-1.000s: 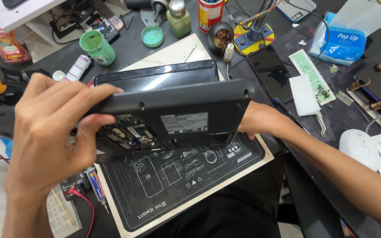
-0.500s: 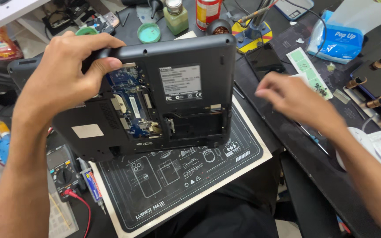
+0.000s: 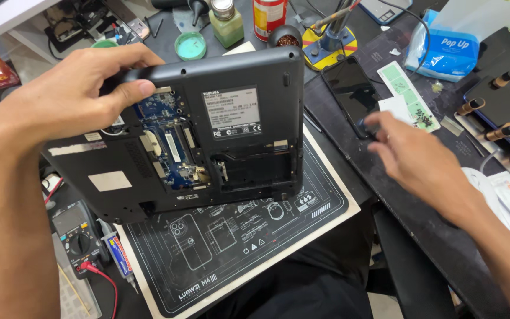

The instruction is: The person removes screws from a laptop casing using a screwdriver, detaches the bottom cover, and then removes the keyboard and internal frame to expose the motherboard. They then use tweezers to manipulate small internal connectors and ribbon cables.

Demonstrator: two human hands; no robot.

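Laptop (image 3: 208, 130), underside up, top edge in left hand (image 3: 72, 97)'s clamped grip; right hand (image 3: 420, 159) loose-fingered, empty, beside phone (image 3: 352, 94).

Dark grey laptop (image 3: 208, 130), blue circuit board (image 3: 169, 133), black line-patterned mat (image 3: 237, 248)

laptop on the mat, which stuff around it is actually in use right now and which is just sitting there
In use:
- laptop, underside up with the board exposed, gripped at its far edge by the left hand
- right hand, empty, above the black phone
- repair mat under the laptop

Lying about:
- multimeter
- green bottle
- blue tissue pack
- soldering iron stand
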